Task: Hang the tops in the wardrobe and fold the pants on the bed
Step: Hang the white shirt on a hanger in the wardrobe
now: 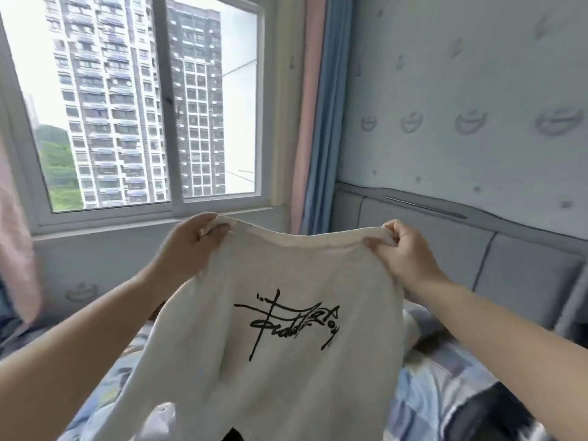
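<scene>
A cream white top (280, 377) with a black scribbled print on it hangs in the air in front of me, above the bed. My left hand (187, 246) pinches its upper edge at the left corner. My right hand (404, 249) grips the same edge at the right corner. The cloth is stretched between both hands and drapes down out of the bottom of the view. A dark garment (490, 412) lies on the bed at the lower right, partly hidden by my right forearm.
The bed has a blue and white checked sheet (442, 370) and a grey padded headboard (445, 237) on the right. A large window (152, 122) faces me, with pink and blue curtains (321, 122) beside it. Pink cloth (16, 237) hangs at the far left.
</scene>
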The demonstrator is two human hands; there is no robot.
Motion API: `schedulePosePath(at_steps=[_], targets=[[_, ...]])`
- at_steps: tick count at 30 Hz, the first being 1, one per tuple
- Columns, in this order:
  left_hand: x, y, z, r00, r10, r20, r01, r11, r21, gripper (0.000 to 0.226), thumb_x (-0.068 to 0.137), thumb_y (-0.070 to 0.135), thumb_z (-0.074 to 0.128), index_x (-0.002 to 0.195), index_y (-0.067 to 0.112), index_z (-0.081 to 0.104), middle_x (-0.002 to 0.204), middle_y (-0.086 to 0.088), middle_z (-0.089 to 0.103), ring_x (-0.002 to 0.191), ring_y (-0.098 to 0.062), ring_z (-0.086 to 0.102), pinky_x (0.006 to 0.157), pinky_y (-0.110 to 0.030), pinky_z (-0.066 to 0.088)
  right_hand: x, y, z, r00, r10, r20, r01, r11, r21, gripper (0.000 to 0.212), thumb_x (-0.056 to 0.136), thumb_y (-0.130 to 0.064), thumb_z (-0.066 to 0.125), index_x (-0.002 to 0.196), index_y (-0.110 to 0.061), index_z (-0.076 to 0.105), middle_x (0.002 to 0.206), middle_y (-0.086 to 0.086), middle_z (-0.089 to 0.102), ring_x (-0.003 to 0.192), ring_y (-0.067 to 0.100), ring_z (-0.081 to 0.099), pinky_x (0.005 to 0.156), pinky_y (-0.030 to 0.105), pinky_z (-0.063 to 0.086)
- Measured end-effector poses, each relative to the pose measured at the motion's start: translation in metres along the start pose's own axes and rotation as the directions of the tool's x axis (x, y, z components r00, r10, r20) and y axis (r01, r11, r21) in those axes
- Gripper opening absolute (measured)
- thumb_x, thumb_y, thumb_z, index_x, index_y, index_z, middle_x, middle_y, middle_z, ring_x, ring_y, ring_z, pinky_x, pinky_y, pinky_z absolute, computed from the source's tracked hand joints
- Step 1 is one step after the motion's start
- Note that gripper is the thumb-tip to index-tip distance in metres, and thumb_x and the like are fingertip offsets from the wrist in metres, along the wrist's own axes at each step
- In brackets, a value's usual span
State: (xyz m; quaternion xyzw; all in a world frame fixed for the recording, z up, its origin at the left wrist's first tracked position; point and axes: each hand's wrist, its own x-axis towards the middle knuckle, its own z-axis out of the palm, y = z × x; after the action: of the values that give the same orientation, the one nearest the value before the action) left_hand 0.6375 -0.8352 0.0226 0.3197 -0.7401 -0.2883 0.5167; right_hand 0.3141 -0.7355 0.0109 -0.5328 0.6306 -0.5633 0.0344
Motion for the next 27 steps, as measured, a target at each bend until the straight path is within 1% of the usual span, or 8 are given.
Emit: schedulePosePath(at_steps=[3, 6, 12, 16, 19, 23, 25, 27], targets=[[0.008, 0.022, 0.063, 0.993, 0.034, 0.111, -0.018, 0.989, -0.144, 0.012, 0.092, 0.015, 0.059, 0.086, 0.018, 0.069, 0.074, 0.003, 0.062, 0.065, -0.008, 0.054, 0.061, -0.023, 0.043, -0.021, 0.009, -0.064, 0.985, 0.081, -0.150, -0.084, 0.996, -0.008, 0.021, 0.076, -0.030, 0.075, 0.074, -0.021, 0.056, 0.062, -0.013, 0.056, 0.055, 0.002, 0.049, 0.052, 0.017, 0.041], [0.013, 0.048, 0.127, 0.974, 0.073, 0.214, -0.030, 0.979, -0.200, 0.011, 0.091, 0.025, 0.061, 0.083, 0.029, 0.069, 0.073, 0.009, 0.064, 0.066, -0.008, 0.056, 0.063, -0.029, 0.045, -0.047, 0.010, -0.127, 0.950, 0.131, -0.284, -0.139, 0.990, -0.008, 0.019, 0.076, -0.031, 0.075, 0.075, -0.024, 0.058, 0.062, -0.017, 0.060, 0.056, -0.003, 0.052, 0.052, 0.011, 0.041], [-0.012, 0.114, 0.242, 0.907, 0.156, 0.390, -0.029, 0.950, -0.311, 0.019, 0.090, 0.026, 0.062, 0.078, 0.039, 0.067, 0.068, 0.015, 0.065, 0.057, 0.003, 0.056, 0.055, -0.018, 0.047, -0.103, 0.004, -0.245, 0.878, 0.153, -0.453, -0.213, 0.973, -0.084, 0.017, 0.078, -0.030, 0.075, 0.072, -0.029, 0.059, 0.067, -0.014, 0.062, 0.066, 0.010, 0.058, 0.062, 0.028, 0.046], [-0.057, 0.178, 0.329, 0.831, 0.150, 0.536, 0.111, 0.900, -0.423, 0.013, 0.089, 0.026, 0.062, 0.081, 0.034, 0.069, 0.069, 0.007, 0.067, 0.062, -0.011, 0.062, 0.053, -0.033, 0.053, -0.154, -0.001, -0.339, 0.813, 0.154, -0.562, -0.277, 0.950, -0.141, 0.020, 0.079, -0.028, 0.073, 0.068, -0.031, 0.056, 0.070, -0.006, 0.061, 0.071, 0.018, 0.058, 0.072, 0.035, 0.044], [-0.099, 0.229, 0.385, 0.701, 0.233, 0.675, 0.216, 0.832, -0.512, 0.006, 0.088, 0.026, 0.066, 0.084, 0.021, 0.068, 0.072, -0.003, 0.062, 0.067, -0.017, 0.057, 0.061, -0.035, 0.047, -0.187, -0.003, -0.403, 0.759, 0.160, -0.631, -0.333, 0.928, -0.165, 0.014, 0.082, -0.023, 0.070, 0.076, -0.022, 0.058, 0.078, 0.001, 0.064, 0.078, 0.022, 0.061, 0.075, 0.039, 0.049], [-0.158, 0.302, 0.453, 0.447, 0.403, 0.798, 0.454, 0.667, -0.591, 0.005, 0.089, 0.012, 0.063, 0.092, 0.013, 0.066, 0.080, -0.006, 0.065, 0.069, -0.018, 0.056, 0.060, -0.026, 0.044, -0.230, -0.007, -0.472, 0.708, 0.176, -0.684, -0.373, 0.915, -0.152, 0.013, 0.087, -0.015, 0.065, 0.083, -0.026, 0.060, 0.086, -0.004, 0.067, 0.084, 0.016, 0.063, 0.075, 0.031, 0.048], [-0.192, 0.348, 0.490, 0.308, 0.502, 0.808, 0.524, 0.619, -0.584, 0.027, 0.087, 0.009, 0.063, 0.112, 0.019, 0.061, 0.069, 0.003, 0.066, 0.059, -0.008, 0.060, 0.054, -0.018, 0.047, -0.257, -0.011, -0.510, 0.702, 0.166, -0.692, -0.367, 0.917, -0.153, 0.018, 0.088, -0.010, 0.062, 0.087, -0.028, 0.061, 0.088, -0.006, 0.069, 0.085, 0.012, 0.063, 0.078, 0.027, 0.048], [-0.217, 0.386, 0.523, 0.149, 0.608, 0.780, 0.587, 0.580, -0.565, 0.062, 0.082, 0.009, 0.068, 0.133, 0.031, 0.041, 0.062, 0.008, 0.065, 0.057, -0.005, 0.063, 0.052, -0.016, 0.049, -0.277, -0.015, -0.540, 0.720, 0.158, -0.676, -0.347, 0.925, -0.153, 0.025, 0.088, -0.004, 0.060, 0.092, -0.028, 0.061, 0.087, -0.007, 0.071, 0.083, 0.009, 0.065, 0.077, 0.022, 0.049]])
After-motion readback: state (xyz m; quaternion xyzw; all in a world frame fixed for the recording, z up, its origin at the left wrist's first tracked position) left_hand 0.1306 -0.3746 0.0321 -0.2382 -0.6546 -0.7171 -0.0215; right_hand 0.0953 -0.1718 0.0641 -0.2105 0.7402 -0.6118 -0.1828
